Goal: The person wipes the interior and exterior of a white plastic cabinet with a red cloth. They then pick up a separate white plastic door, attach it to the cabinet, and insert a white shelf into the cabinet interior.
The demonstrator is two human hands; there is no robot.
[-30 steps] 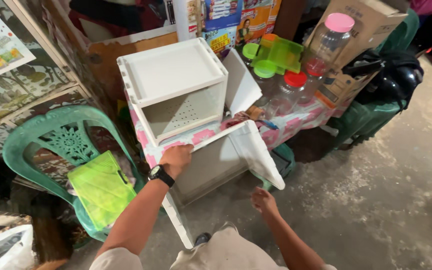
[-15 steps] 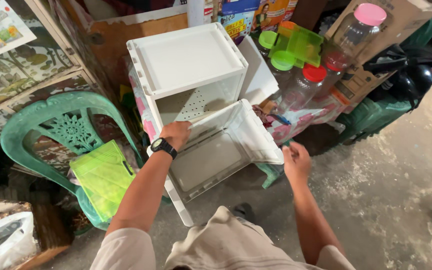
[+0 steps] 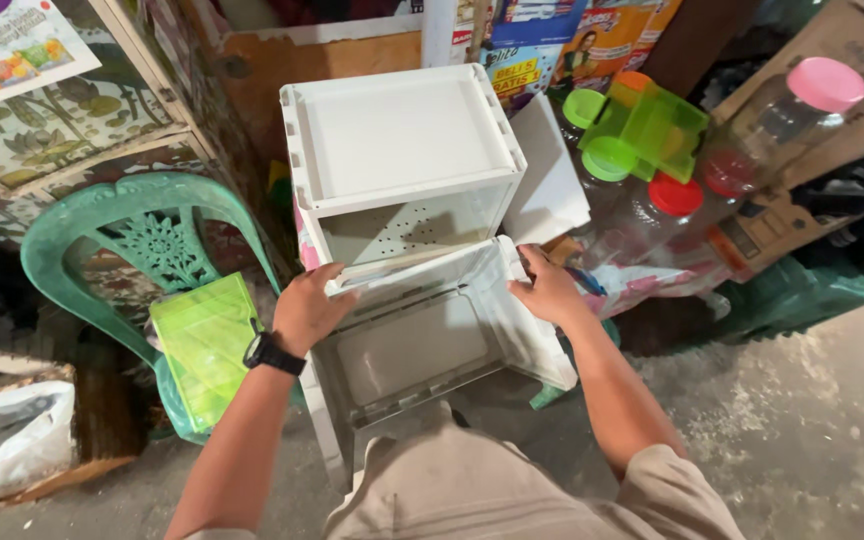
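Note:
A white plastic drawer cabinet (image 3: 399,135) stands in front of me with its upper slot empty. A white plastic drawer (image 3: 422,345) is pulled out below it, tilted toward me and empty inside. My left hand (image 3: 307,308), with a black watch on the wrist, grips the drawer's left back corner. My right hand (image 3: 547,288) grips its right back corner. Both hands hold the drawer at the mouth of the cabinet's slot.
A green plastic chair (image 3: 142,255) with a lime-green lid (image 3: 207,345) on its seat stands to the left. Right of the cabinet are a white panel (image 3: 550,180), green containers (image 3: 642,125), clear jars with red and pink lids (image 3: 797,110), and cardboard boxes. A plastic bag (image 3: 7,450) lies at lower left.
My right hand rose from below and took hold of the drawer's right side. The drawer has been lifted and its back end brought up to the cabinet's slot.

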